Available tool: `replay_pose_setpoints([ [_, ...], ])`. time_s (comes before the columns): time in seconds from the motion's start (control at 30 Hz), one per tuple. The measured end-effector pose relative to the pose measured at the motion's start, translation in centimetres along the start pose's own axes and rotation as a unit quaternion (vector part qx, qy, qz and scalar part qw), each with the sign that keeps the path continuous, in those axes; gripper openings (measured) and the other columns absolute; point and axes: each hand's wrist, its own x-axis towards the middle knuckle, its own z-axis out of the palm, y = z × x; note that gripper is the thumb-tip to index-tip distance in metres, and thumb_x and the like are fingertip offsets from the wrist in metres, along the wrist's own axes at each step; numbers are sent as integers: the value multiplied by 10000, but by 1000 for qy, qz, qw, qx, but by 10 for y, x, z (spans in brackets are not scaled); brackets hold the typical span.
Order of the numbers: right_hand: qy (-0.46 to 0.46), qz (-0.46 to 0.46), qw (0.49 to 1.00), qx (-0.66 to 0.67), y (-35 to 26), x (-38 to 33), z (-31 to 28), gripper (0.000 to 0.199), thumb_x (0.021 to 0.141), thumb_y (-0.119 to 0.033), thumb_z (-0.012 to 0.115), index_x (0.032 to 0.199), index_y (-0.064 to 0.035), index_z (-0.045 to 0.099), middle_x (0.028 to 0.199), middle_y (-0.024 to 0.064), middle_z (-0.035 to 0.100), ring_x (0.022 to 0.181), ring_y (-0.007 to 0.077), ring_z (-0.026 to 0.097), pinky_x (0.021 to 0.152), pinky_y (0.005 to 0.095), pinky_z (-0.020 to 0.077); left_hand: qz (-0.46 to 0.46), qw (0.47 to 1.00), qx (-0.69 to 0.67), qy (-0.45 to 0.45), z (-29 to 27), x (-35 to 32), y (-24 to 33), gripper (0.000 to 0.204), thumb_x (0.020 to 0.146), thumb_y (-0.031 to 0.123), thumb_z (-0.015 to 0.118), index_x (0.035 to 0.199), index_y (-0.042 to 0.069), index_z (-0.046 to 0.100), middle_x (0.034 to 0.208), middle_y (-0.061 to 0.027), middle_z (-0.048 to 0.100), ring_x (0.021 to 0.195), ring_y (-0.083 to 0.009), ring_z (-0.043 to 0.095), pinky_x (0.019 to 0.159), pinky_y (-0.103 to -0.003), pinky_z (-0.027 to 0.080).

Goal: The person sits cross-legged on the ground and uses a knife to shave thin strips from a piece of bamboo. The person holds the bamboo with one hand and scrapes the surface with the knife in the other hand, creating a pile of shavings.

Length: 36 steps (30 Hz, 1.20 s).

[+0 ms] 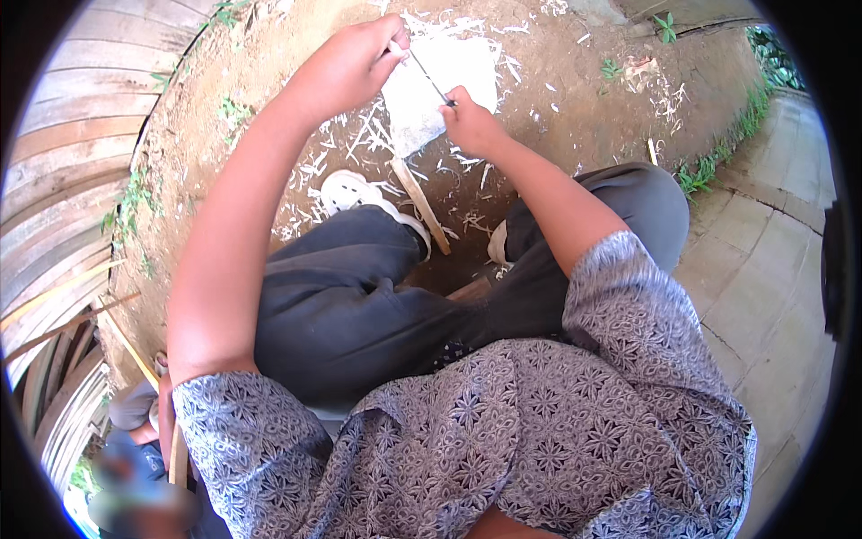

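Observation:
My left hand [359, 65], at the top of the head view, is closed around a short pale stick [396, 48]; the fingers hide most of it. A knife with a thin, narrow blade [431, 81] slants from my right hand [471, 123] up toward that stick. Dark at its near end, the knife's grip is mostly covered by my closed right fingers. Under both hands a white sheet or flattened sack [471, 76] lies on the dirt, with pale wood shavings [364, 135] on and around it.
A split wooden stick [418, 205] lies between my white shoes [350, 191]. Curved wooden slats [81, 126] line the left side. Pale flat paving [763, 269] runs along the right, edged with grass. Another person [135, 449] is partly visible at lower left.

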Motion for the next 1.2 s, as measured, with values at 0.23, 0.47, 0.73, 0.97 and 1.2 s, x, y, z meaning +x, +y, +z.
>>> replay_pose_setpoints([
  [0.23, -174, 225, 909, 305, -54, -9, -33, 353, 1083, -359, 473, 1348, -127, 450, 788, 17, 514, 590, 121, 444, 503, 311, 395, -111, 993, -40, -31, -12, -11, -5, 93, 1000, 69, 632, 1061, 16, 587, 862, -107, 671, 786, -182, 660, 720, -330, 519],
  [0.47, 53, -44, 974, 214, -101, -18, -32, 293, 1073, -236, 443, 1303, -54, 421, 983, 246, 679, 771, 400, 671, 739, 487, 505, -78, 996, -20, -37, -14, -14, -2, 84, 1000, 62, 629, 1052, 11, 588, 857, -100, 663, 766, -190, 636, 727, -341, 517],
  [0.73, 22, 35, 995, 87, -51, -18, -11, 253, 1070, -269, 487, 1252, -97, 447, 817, 245, 687, 854, 449, 696, 784, 546, 504, -42, 999, -1, -30, -9, -1, 3, 102, 986, 73, 648, 1046, 17, 587, 873, -121, 681, 799, -255, 663, 746, -375, 520],
  [0.97, 162, -143, 959, 184, -70, -23, -17, 281, 1076, -241, 496, 1262, -37, 448, 734, 208, 646, 717, 396, 664, 700, 501, 491, -66, 997, -6, -40, -24, -5, 19, 125, 936, 95, 649, 961, 18, 555, 878, -227, 631, 842, -429, 637, 746, -459, 509],
  [1.2, 88, -13, 985, 145, -97, -16, -30, 270, 1074, -238, 482, 1279, -64, 453, 797, 224, 677, 799, 418, 699, 744, 503, 515, -27, 1000, -6, -15, -23, -7, 14, 106, 934, 81, 649, 937, 22, 561, 866, -218, 632, 813, -410, 639, 734, -458, 510],
])
